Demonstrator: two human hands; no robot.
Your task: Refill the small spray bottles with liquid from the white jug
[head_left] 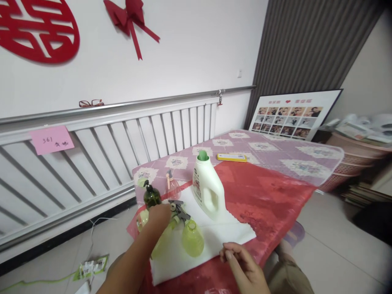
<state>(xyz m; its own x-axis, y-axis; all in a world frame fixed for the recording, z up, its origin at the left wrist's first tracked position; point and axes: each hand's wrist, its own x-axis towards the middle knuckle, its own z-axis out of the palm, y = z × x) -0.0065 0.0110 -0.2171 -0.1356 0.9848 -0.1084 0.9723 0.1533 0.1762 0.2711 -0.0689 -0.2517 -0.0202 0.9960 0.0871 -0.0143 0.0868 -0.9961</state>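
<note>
While the right hand (243,267) sits lower right, fingers curled, any pinch undeterminable, an uncapped yellow bottle (192,241) stands at lower centre, neck toward frame top. Left forearm (131,261) partly hides a second yellow bottle (163,240); long axis lower left to upper right. Left hand (161,215): fingers obscured, grip cannot be told. Adjacent grey spray heads (181,210) overlap, blurred. Beyond: white jug (208,188), upright.

Soft, even light fills the view, its edges stretched, blurry.
</note>
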